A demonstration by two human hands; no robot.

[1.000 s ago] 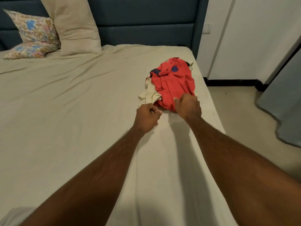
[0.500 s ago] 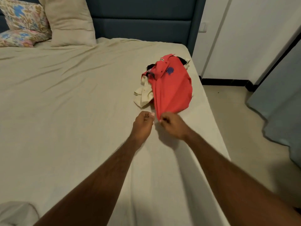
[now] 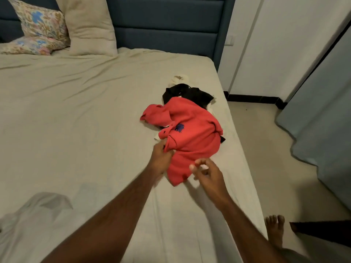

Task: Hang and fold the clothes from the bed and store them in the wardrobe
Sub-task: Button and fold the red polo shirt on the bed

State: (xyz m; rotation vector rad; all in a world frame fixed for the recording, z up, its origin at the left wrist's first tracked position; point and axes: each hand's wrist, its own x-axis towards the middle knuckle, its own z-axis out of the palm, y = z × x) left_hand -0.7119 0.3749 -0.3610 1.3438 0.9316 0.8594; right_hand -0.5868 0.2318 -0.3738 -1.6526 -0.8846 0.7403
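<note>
A red polo shirt (image 3: 191, 135) with a dark blue emblem lies crumpled near the bed's right edge. My left hand (image 3: 161, 158) grips a bunch of its fabric at the shirt's left side. Just off the shirt's lower hem hovers my right hand (image 3: 206, 172), fingers loosely spread and holding nothing. Behind the red shirt lie a black garment (image 3: 187, 93) and a cream garment (image 3: 179, 79), both partly hidden.
The bed (image 3: 76, 120) has a beige sheet. Two pillows (image 3: 85, 25) lean on the blue headboard at the back left. A pale grey cloth (image 3: 34, 215) lies at the bed's near left. Right of the bed are floor, my bare foot (image 3: 274, 230) and a blue-grey curtain (image 3: 326, 111).
The red shirt has been dragged toward me off the pile, uncovering the black garment. My right hand has let go of the shirt's hem; my left hand has taken hold of the fabric.
</note>
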